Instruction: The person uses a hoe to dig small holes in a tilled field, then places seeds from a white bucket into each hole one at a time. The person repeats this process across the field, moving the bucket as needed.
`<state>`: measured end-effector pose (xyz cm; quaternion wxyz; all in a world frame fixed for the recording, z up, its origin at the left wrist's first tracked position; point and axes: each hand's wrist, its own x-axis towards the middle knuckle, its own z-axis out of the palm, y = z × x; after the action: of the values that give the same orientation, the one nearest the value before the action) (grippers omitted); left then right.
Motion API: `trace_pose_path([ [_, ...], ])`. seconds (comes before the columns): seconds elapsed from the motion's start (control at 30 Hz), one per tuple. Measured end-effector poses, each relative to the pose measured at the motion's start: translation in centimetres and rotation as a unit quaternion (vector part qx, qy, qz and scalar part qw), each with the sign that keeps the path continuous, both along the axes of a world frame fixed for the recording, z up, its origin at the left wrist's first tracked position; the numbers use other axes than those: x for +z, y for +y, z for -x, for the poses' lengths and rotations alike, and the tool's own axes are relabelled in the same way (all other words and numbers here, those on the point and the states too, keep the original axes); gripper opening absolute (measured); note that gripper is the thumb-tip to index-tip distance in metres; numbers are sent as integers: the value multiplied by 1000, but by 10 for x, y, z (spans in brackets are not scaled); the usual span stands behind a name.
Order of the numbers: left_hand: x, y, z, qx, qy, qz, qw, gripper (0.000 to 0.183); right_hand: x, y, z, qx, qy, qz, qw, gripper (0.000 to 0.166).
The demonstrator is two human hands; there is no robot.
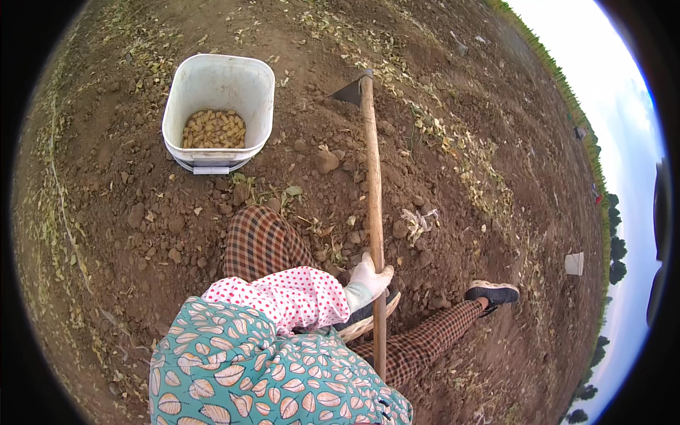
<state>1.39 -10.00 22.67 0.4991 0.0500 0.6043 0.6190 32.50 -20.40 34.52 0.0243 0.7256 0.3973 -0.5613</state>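
Note:
My left hand (368,277), in a pale knit glove, is wrapped around the wooden handle (373,175) of a hoe. The handle runs from near my body away across the soil. At its far end the dark metal hoe blade (349,92) rests against loose earth, its lower edge hard to make out. My right hand is out of view. Left of the hoe, a white plastic bucket (219,79) stands on the ground, its bottom covered with unshelled peanuts (214,129).
My checked trouser legs (265,239) and dark shoe (491,295) lie close to the handle. Clods (326,161) and dry leaves (441,133) litter the soil. A withered plant scrap (419,223) lies right of the handle. Another white bucket (574,264) stands farther off.

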Motion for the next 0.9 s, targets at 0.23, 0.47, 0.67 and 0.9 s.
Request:
trace_pose_path([
  [0.23, 13, 79, 59, 11, 127, -29, 991, 47, -10, 20, 26, 46, 37, -60, 996, 35],
  [0.47, -20, 118, 109, -38, 177, 60, 982, 55, -12, 49, 62, 111, 119, -26, 986, 40],
  [0.67, -22, 130, 123, 52, 71, -26, 996, 48, 48, 0, -2, 7, 40, -31, 999, 22],
  [0.9, 8, 111, 114, 79, -89, -123, 985, 18, 48, -28, -24, -28, 8, -15, 999, 21],
])
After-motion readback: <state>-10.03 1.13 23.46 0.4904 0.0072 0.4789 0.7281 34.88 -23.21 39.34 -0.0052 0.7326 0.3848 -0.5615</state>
